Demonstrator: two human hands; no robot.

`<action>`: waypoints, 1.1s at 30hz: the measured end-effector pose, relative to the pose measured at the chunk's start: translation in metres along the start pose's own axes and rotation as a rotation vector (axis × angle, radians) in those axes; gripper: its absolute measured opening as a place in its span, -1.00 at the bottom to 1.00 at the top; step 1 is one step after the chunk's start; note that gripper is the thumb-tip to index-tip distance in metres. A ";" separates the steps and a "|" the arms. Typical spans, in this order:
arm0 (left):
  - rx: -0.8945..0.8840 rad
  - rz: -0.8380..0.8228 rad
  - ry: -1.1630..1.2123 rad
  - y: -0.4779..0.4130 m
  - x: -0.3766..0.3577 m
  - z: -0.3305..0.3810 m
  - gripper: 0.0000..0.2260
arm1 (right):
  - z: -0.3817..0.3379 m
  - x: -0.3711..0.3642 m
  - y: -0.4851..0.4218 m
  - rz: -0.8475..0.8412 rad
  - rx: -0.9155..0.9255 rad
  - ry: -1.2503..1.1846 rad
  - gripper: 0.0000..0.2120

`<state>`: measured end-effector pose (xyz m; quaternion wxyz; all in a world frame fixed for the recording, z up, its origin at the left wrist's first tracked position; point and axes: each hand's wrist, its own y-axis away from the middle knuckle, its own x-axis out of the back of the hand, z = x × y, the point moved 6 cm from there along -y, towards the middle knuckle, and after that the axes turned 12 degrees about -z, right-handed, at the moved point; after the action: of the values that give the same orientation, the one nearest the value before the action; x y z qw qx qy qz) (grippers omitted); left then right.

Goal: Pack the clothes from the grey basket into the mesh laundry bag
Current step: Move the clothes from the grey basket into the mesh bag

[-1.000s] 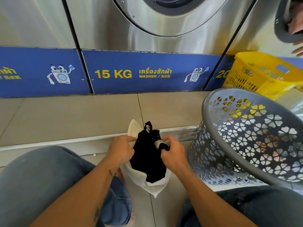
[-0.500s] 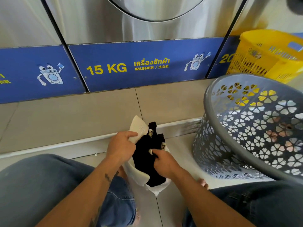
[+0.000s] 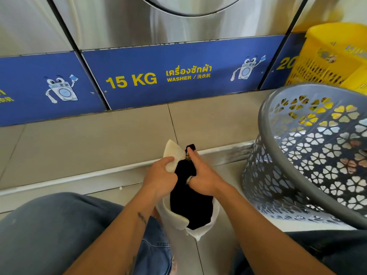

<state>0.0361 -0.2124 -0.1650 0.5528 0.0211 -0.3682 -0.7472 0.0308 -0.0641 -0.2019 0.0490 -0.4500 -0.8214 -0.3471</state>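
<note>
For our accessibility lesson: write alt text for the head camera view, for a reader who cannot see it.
A person's left hand grips a white mesh laundry bag while the right hand holds black clothing partly inside it; a grey basket stands at the right.

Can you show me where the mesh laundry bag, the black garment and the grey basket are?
mesh laundry bag [image 3: 173, 153], head view, on its white upper flap.
black garment [image 3: 191, 207], head view, on the cloth inside the bag.
grey basket [image 3: 263, 124], head view, on its left rim.
</note>
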 end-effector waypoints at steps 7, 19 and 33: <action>0.023 0.115 0.221 -0.006 0.006 -0.008 -0.60 | -0.010 -0.040 0.000 -0.070 0.077 0.162 -0.36; -0.069 0.090 0.272 0.010 0.010 -0.002 -0.48 | 0.028 -0.025 -0.009 -0.136 -0.121 0.169 -0.37; -0.124 0.020 0.281 0.010 0.018 -0.007 -0.41 | -0.010 -0.082 0.002 -0.118 0.178 0.353 -0.37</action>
<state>0.0406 -0.2324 -0.1576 0.6064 0.0875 -0.2405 -0.7529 0.0779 -0.1270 -0.2258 0.2113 -0.3270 -0.8524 -0.3491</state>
